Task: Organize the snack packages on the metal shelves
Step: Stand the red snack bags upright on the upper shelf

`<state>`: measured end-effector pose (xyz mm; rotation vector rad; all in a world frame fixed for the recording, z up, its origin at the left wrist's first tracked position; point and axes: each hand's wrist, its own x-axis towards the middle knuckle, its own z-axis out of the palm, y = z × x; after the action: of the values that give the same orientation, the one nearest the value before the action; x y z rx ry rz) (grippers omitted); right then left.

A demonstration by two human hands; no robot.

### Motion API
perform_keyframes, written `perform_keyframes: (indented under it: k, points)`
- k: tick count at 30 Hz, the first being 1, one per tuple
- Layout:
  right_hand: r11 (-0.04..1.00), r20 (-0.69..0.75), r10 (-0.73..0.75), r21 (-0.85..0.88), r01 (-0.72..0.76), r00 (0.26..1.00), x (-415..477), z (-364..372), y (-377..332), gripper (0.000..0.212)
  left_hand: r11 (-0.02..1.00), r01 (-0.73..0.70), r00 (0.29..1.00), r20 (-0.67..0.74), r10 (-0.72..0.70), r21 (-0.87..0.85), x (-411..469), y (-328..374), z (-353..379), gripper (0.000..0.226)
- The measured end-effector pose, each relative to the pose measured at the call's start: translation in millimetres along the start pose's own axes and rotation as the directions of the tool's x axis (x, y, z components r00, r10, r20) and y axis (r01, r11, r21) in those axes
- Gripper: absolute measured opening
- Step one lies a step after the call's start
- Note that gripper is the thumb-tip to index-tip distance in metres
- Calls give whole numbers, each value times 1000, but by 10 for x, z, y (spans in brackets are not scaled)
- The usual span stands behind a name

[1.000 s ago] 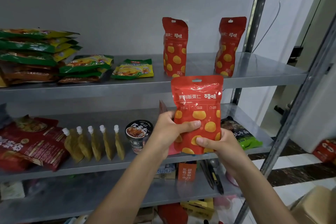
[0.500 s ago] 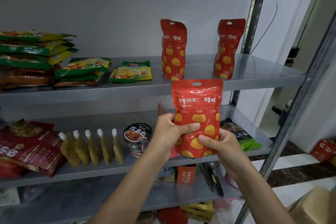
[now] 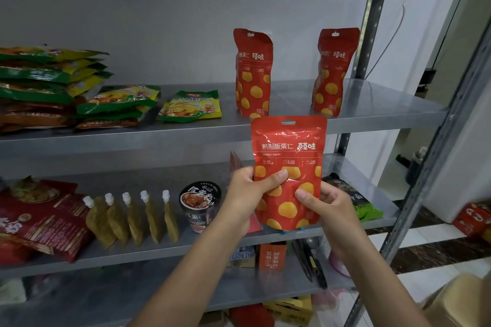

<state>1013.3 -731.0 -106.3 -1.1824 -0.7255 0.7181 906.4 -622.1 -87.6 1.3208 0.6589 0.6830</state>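
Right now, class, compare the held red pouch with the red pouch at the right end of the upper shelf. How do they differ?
The held pouch is gripped by the left hand and right hand; the shelf pouch stands free on the upper shelf. The held pouch faces the camera squarely; the shelf pouch is turned partly sideways. Both are red with yellow spots.

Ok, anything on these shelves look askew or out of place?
The red bags at the middle shelf's left end lie heaped and crooked, one corner past the front edge. Nothing looks spilled.
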Motion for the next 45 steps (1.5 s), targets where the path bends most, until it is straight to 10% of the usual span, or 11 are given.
perform_keyframes:
  k: [7,11,15,18,21,23,26,32,45]
  points:
    - [879,-339,-408,-396,265,848,64,67,113,12,932,-267,953,-74,293,245,-10,-101,181,44]
    - [366,-103,-779,-876,315,619,101,60,336,33,966,-245,962,143,231,86,-71,-65,279,64]
    - [201,140,-797,-856,476,588,48,101,439,48,989,-140,990,-35,138,-55,13,4,282,20]
    - [438,127,-674,-724,532,728,31,56,387,58,991,-86,995,-52,81,-105,90,35,186,21]
    - [854,-36,-335,-434,287,942,96,-119,183,78,996,-59,996,68,64,-72,89,94,105,21]
    - [964,138,-66,-248,99,988,191,-304,62,75,996,-50,987,146,61,-77,87,126,84,24]
    - [950,266,55,-310,31,962,259,-452,36,69,998,-39,978,201,48,-50,97,161,91,25]
    - [975,55,-22,-221,34,998,251,-412,58,40,996,-48,976,216,31,75,135,81,89,55]
    - [976,111,-40,-207,63,993,281,-365,-86,36,987,-79,992,111,64,139,191,48,117,31]
